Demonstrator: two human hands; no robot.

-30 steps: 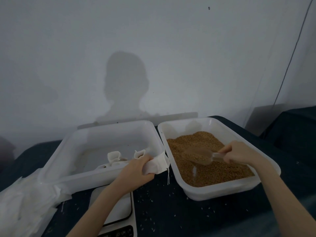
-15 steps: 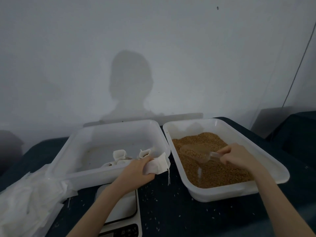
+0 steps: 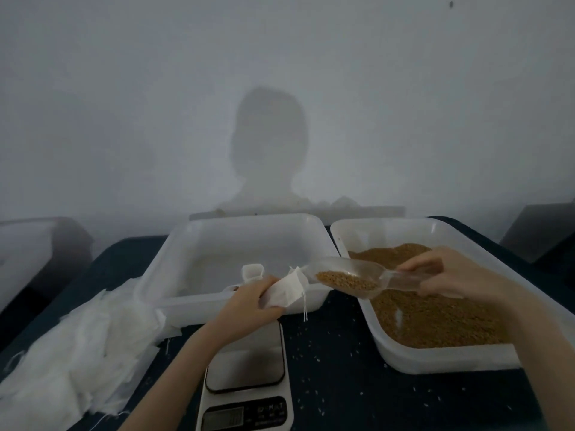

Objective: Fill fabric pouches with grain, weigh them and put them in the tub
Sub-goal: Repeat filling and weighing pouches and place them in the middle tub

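My left hand (image 3: pixel 249 303) grips a white fabric pouch (image 3: pixel 287 290) over the near rim of the white tub (image 3: pixel 161 275), its mouth turned to the right. My right hand (image 3: pixel 451 275) holds the handle of a clear plastic scoop (image 3: pixel 345 276) with brown grain in its bowl. The scoop's tip is at the pouch's mouth. A white tray of brown grain (image 3: pixel 435 312) lies under my right hand. Another pouch (image 3: pixel 252 271) stands inside the tub. A small kitchen scale (image 3: pixel 249 377) sits below my left wrist.
A heap of empty white pouches (image 3: pixel 71 353) lies at the left on the dark tabletop. Loose grains are scattered on the table (image 3: pixel 326 353) between scale and tray. A grey wall stands close behind the tub and tray.
My right hand lifted the scoop out of the grain tray and carried it left to the pouch's mouth. My left hand kept its grip on the pouch.
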